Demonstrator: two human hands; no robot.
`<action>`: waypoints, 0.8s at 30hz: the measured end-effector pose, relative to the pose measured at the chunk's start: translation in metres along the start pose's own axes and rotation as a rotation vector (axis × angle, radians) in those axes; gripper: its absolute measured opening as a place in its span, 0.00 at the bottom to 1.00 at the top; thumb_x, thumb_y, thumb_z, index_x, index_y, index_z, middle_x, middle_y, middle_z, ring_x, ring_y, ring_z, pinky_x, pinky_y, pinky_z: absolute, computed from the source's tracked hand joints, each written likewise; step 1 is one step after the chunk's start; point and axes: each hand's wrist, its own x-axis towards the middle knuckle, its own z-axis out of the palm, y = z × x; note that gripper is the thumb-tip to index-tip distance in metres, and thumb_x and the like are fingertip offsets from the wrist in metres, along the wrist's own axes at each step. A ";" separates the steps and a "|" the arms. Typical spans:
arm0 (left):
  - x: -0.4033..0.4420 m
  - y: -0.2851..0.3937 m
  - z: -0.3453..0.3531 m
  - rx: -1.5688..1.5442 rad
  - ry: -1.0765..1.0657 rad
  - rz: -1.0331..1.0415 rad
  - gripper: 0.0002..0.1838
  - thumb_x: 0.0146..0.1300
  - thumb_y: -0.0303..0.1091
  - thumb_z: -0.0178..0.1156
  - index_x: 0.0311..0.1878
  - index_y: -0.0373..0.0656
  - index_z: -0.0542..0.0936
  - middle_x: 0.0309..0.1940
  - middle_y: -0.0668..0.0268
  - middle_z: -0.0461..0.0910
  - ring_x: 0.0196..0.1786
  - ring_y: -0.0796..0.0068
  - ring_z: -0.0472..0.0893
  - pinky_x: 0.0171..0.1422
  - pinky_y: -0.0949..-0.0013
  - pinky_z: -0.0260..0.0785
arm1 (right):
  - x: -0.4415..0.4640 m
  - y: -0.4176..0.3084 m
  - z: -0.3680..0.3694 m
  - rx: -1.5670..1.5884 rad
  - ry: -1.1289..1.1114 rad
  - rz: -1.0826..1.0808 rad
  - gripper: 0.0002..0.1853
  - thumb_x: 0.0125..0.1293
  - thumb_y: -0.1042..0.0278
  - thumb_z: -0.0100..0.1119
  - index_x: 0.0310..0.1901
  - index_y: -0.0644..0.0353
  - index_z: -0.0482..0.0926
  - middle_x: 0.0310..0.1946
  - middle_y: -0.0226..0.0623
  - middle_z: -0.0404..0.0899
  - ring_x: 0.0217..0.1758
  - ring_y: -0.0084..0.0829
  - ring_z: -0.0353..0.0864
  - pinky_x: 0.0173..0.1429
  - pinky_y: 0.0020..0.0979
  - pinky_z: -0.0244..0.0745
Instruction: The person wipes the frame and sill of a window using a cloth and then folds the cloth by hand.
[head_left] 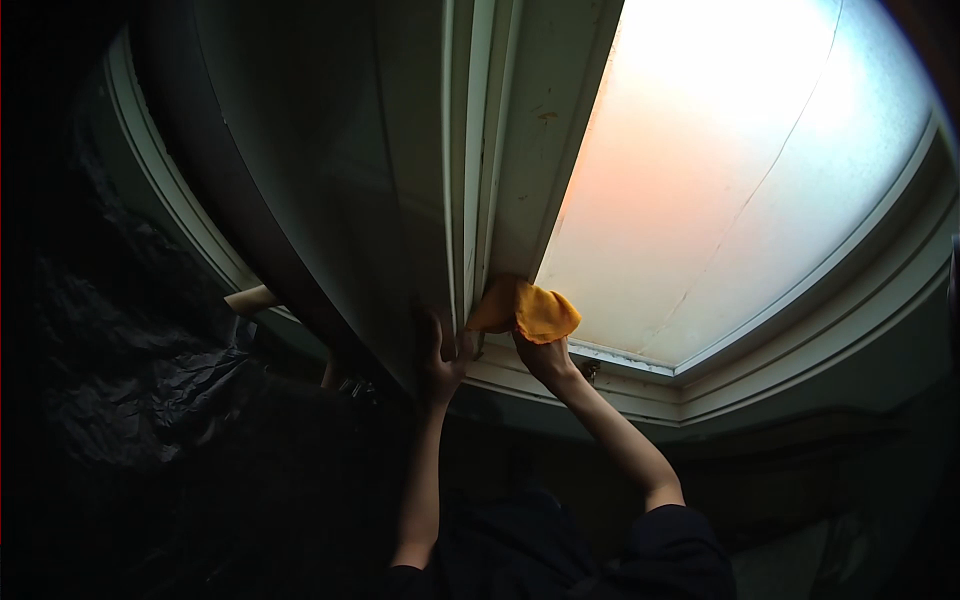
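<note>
"Dim room (250, 520). What's nearest?"

"Two arms (625, 440), stretched forward. The left hand (443, 372) lies at the edge of the panel (330, 180), perhaps steadying it; I can't tell whether its grip is closed."

"And the right hand (546, 358)?"

"Its grip is closed on a cloth (548, 314), bunched against the frame (530, 180), probably so the cloth, not bare skin, meets it."

"Beyond?"

"A bright pane (720, 200), just beside the cloth."
</note>
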 end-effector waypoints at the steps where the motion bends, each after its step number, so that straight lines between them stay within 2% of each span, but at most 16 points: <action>1: 0.000 0.000 0.000 0.007 -0.022 -0.008 0.44 0.59 0.32 0.66 0.74 0.35 0.53 0.73 0.44 0.53 0.76 0.48 0.54 0.77 0.53 0.50 | -0.006 0.006 0.014 0.048 0.034 0.042 0.19 0.63 0.67 0.58 0.56 0.59 0.73 0.51 0.43 0.76 0.58 0.46 0.74 0.61 0.45 0.69; 5: 0.002 -0.003 0.002 0.044 -0.005 0.025 0.44 0.60 0.32 0.66 0.74 0.36 0.52 0.73 0.44 0.52 0.76 0.48 0.54 0.77 0.53 0.50 | -0.008 -0.006 0.029 -0.049 0.122 -0.029 0.21 0.58 0.73 0.57 0.55 0.64 0.73 0.50 0.48 0.75 0.56 0.50 0.73 0.61 0.48 0.67; 7: 0.004 0.000 0.001 0.001 0.034 0.016 0.39 0.63 0.35 0.63 0.72 0.34 0.56 0.72 0.46 0.56 0.75 0.50 0.55 0.77 0.54 0.51 | -0.012 -0.006 0.033 -0.112 0.117 -0.060 0.23 0.56 0.75 0.56 0.55 0.66 0.72 0.49 0.48 0.74 0.55 0.50 0.73 0.61 0.48 0.67; 9: 0.003 -0.003 0.003 0.015 0.033 0.030 0.39 0.63 0.34 0.64 0.72 0.34 0.56 0.72 0.45 0.55 0.75 0.49 0.55 0.77 0.53 0.51 | -0.022 0.006 0.049 -0.026 -0.007 -0.113 0.24 0.51 0.82 0.55 0.54 0.66 0.72 0.49 0.52 0.72 0.55 0.54 0.71 0.61 0.49 0.66; 13: 0.002 -0.001 0.008 0.019 0.043 -0.017 0.40 0.61 0.33 0.65 0.72 0.34 0.55 0.72 0.43 0.54 0.75 0.46 0.54 0.77 0.52 0.51 | -0.039 0.004 0.077 -0.037 -0.002 -0.086 0.21 0.57 0.75 0.55 0.54 0.61 0.73 0.48 0.48 0.75 0.55 0.51 0.73 0.58 0.48 0.68; 15: 0.004 -0.005 0.008 0.042 0.051 0.022 0.41 0.60 0.32 0.65 0.72 0.32 0.55 0.71 0.42 0.56 0.74 0.46 0.56 0.77 0.52 0.51 | -0.042 -0.001 0.090 0.128 0.090 0.052 0.19 0.60 0.73 0.55 0.55 0.59 0.73 0.46 0.47 0.76 0.53 0.49 0.74 0.57 0.46 0.69; 16: 0.003 -0.006 0.007 0.064 0.062 0.060 0.42 0.58 0.31 0.66 0.72 0.31 0.55 0.70 0.41 0.57 0.73 0.46 0.58 0.76 0.53 0.52 | -0.047 0.001 0.092 0.133 0.054 0.072 0.20 0.63 0.68 0.56 0.57 0.59 0.72 0.48 0.47 0.76 0.54 0.48 0.75 0.59 0.43 0.69; 19: -0.001 -0.007 0.006 0.080 0.016 0.002 0.42 0.58 0.31 0.66 0.72 0.31 0.55 0.70 0.41 0.57 0.73 0.45 0.59 0.76 0.53 0.52 | -0.063 0.015 0.103 0.235 0.000 0.093 0.23 0.61 0.72 0.57 0.59 0.58 0.71 0.51 0.45 0.75 0.55 0.47 0.75 0.59 0.44 0.70; 24: 0.003 -0.003 0.005 0.077 0.033 0.020 0.43 0.58 0.32 0.66 0.72 0.31 0.54 0.70 0.40 0.57 0.73 0.45 0.58 0.76 0.52 0.53 | -0.078 0.020 0.111 0.362 0.006 0.164 0.21 0.62 0.69 0.61 0.58 0.57 0.73 0.49 0.42 0.77 0.53 0.42 0.77 0.55 0.41 0.73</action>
